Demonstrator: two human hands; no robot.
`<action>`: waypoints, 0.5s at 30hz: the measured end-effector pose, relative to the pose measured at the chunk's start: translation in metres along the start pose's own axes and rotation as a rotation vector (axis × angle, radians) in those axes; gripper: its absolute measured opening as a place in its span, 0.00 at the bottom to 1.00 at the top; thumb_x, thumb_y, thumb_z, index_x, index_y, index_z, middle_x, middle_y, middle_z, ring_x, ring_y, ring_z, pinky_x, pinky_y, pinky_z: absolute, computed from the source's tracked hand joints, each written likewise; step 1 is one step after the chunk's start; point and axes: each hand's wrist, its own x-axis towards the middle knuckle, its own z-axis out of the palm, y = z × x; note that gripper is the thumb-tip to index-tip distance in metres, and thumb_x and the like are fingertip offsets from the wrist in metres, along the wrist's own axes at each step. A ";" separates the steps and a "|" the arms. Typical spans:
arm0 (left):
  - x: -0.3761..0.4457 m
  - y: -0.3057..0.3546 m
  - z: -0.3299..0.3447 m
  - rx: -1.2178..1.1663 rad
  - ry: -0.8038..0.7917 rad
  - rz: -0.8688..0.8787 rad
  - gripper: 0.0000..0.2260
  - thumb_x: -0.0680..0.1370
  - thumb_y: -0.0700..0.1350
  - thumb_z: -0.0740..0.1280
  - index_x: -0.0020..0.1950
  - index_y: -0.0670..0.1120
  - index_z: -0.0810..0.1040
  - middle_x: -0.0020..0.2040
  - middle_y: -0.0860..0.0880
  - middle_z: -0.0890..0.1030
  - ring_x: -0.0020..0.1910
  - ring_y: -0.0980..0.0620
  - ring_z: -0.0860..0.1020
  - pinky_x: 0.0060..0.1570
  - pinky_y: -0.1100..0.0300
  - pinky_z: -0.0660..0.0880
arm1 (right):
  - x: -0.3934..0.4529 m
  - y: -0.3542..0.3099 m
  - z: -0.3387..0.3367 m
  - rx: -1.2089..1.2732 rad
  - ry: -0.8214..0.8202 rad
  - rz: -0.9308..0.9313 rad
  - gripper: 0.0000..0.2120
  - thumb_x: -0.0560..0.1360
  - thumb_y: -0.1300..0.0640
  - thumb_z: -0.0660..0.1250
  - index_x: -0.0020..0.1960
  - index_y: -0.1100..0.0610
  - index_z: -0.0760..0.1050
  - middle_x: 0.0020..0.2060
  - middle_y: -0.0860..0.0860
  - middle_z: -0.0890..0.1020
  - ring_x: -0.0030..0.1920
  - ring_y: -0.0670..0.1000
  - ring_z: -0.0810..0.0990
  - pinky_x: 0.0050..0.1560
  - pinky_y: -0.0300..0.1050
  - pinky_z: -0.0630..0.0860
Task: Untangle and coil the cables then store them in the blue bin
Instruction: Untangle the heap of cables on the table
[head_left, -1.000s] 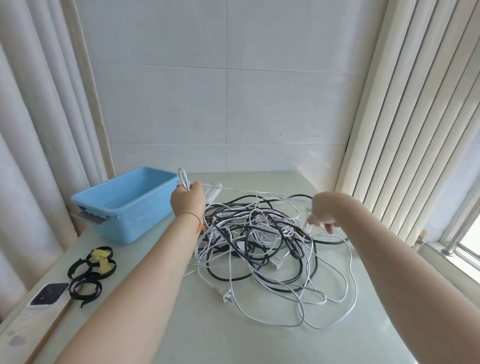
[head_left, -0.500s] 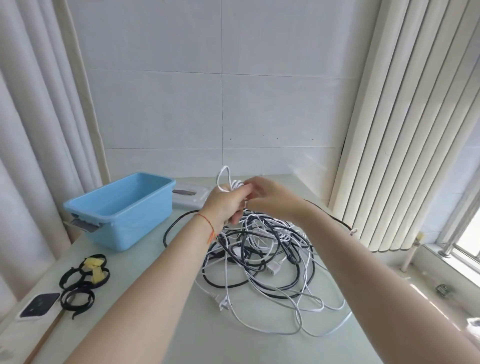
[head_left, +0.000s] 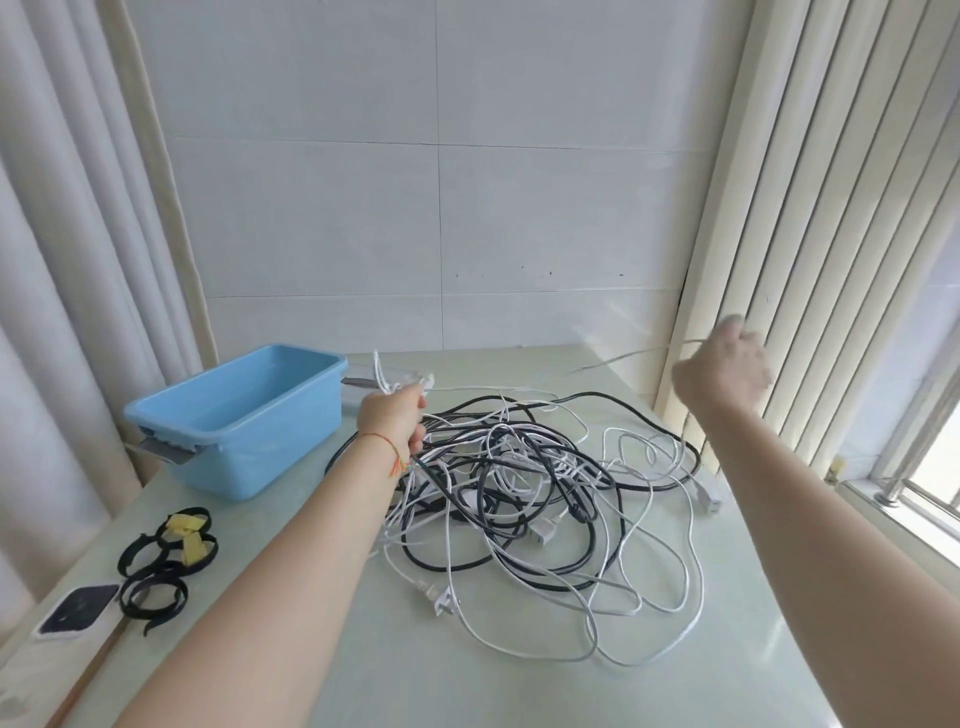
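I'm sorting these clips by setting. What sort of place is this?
Probably a room corner in a home or office: a pale table against a tiled wall, curtains on one side, vertical blinds by a window.

Layout of the worktop as I see it from the head camera

The cable tangle (head_left: 524, 499) lies on the middle of the worktop (head_left: 363, 675); the bin (head_left: 236, 421) stands on the worktop to its left, toward the back, with a lid (head_left: 363, 382) just behind and right of it. Nearer me on the left lie the straps (head_left: 161, 566), and left of them a small device (head_left: 78, 613) at the edge. My left hand (head_left: 392, 421) is between bin and tangle, holding loops of cable above the worktop; my right hand (head_left: 724, 371) is raised to the right of the tangle, before the blinds (head_left: 810, 208), with a cable running from it back toward the left hand.
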 end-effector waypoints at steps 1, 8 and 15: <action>-0.003 0.001 0.006 0.043 -0.075 0.003 0.10 0.78 0.44 0.66 0.38 0.44 0.72 0.21 0.51 0.67 0.15 0.56 0.63 0.19 0.69 0.61 | -0.004 -0.007 0.002 -0.180 -0.103 -0.098 0.26 0.71 0.63 0.66 0.67 0.61 0.63 0.63 0.63 0.70 0.64 0.64 0.69 0.61 0.56 0.69; -0.033 0.014 0.031 0.067 -0.364 0.034 0.11 0.79 0.44 0.64 0.37 0.44 0.72 0.20 0.53 0.61 0.17 0.55 0.59 0.19 0.68 0.56 | -0.080 -0.080 0.018 0.319 -0.666 -0.640 0.19 0.76 0.59 0.65 0.67 0.55 0.73 0.61 0.50 0.78 0.61 0.50 0.76 0.64 0.44 0.71; -0.033 0.014 0.021 -0.008 -0.289 0.081 0.12 0.78 0.44 0.66 0.36 0.45 0.70 0.20 0.53 0.63 0.17 0.54 0.62 0.20 0.67 0.57 | -0.099 -0.088 0.036 0.294 -0.643 -0.516 0.19 0.73 0.40 0.70 0.41 0.56 0.73 0.30 0.48 0.74 0.31 0.49 0.70 0.32 0.42 0.65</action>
